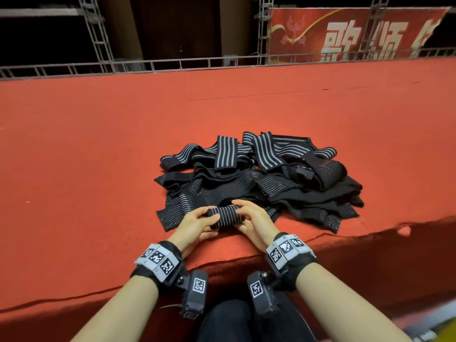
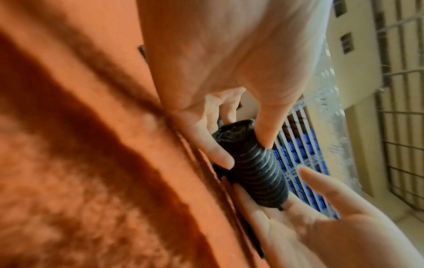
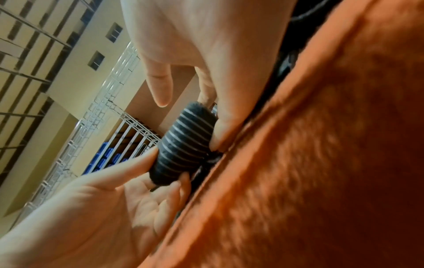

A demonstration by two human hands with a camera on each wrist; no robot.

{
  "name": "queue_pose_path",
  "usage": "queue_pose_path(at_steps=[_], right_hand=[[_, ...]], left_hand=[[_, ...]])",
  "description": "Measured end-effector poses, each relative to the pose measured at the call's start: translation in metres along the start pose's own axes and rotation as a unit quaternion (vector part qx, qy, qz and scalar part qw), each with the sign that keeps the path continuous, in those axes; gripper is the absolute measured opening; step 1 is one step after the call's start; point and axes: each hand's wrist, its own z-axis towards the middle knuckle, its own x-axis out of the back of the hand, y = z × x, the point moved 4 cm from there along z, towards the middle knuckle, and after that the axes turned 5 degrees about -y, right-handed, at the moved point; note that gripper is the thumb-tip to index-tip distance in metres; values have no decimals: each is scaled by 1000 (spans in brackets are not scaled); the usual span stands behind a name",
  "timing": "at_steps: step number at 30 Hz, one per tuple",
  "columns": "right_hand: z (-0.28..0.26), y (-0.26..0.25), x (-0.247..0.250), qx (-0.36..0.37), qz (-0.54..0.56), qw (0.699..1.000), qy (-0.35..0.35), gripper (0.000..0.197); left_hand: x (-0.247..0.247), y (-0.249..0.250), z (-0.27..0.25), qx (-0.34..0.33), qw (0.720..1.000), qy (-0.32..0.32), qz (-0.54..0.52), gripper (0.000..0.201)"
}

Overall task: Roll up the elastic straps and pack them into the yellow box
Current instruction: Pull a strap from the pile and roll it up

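A broad red-carpeted table fills the scene, its soft nap giving the fabric some grip so nothing slides about. On it, a little way in from the near edge, sits the heap of loose black straps with grey stripes, piled within easy reach so the next one can be drawn straight off it. Right at the near side of that heap is the roll, a strap wound into a tight cylinder lying crosswise, low over the carpet; a tail seems to run from it into the heap, though that join is hidden. The left hand pinches one end, thumb on top and fingers beneath, and the right hand has its fingers curled round the other end with the thumb lifted clear, so the two ends stay level and the coil cannot telescope or spring open. My read: winding is nearly finished on this one. No yellow box shows in any view.
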Motion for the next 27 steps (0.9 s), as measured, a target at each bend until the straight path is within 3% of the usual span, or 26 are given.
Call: queue_pose_path(at_steps=[3,11,17,21,27], right_hand=[[-6,-23,9,0,-3,1000,1,18],[-20,-109,81,43,-32,996,68,27],[-35,-150,157,68,-4,988,138,38],[-46,-170,204,68,-38,987,144,24],[-55,-194,275,44,-70,977,197,20]], left_hand=[[-18,17,-1,-37,999,-32,-12,37],[-118,57,31,-86,991,-91,-50,42],[-206,63,68,-72,986,-136,-56,42],[-262,57,90,-62,985,-161,10,43],[-348,40,128,-31,982,-177,62,32]])
